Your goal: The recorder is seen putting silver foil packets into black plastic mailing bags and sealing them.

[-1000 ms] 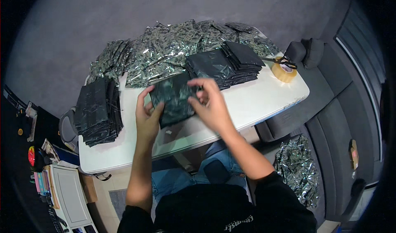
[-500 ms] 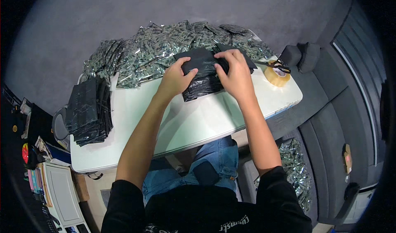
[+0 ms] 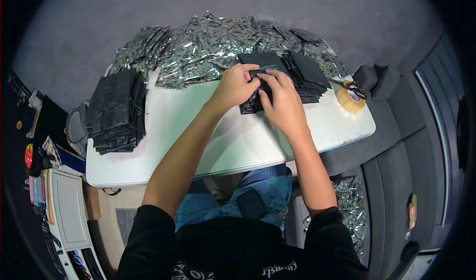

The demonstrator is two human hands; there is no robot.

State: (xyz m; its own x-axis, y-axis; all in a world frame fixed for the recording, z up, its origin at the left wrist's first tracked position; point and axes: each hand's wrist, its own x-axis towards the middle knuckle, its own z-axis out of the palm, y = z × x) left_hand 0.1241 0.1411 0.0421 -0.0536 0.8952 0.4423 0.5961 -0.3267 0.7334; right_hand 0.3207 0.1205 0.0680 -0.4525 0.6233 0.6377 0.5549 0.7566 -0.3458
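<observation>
In front of me on the white table (image 3: 213, 151) lies a flat black packet (image 3: 263, 59) with a glossy black plastic wrapper at its near end. My left hand (image 3: 237, 85) grips the wrapper, its thumb and fingertips drawn together. My right hand (image 3: 285, 99) is curled over the same wrapper, fingertips close to those of the left. The fingers partly hide the fold of plastic between them. Just right of the packet, a fanned stack of black packets (image 3: 308, 70) touches or nearly touches it.
Shiny camouflage-patterned packages (image 3: 208, 42) heap along the table's far edge. At left stands a pile of black wrapped packets (image 3: 111, 106). Black scissors (image 3: 354, 87) rest on a clear tape roll (image 3: 349, 102) at right. A grey sofa (image 3: 391, 151) and more shiny packages (image 3: 351, 205) lie beyond.
Both hands have come closer together over the packet, and the glossy near end is now folded up under my fingers. The whole view has shifted slightly.
</observation>
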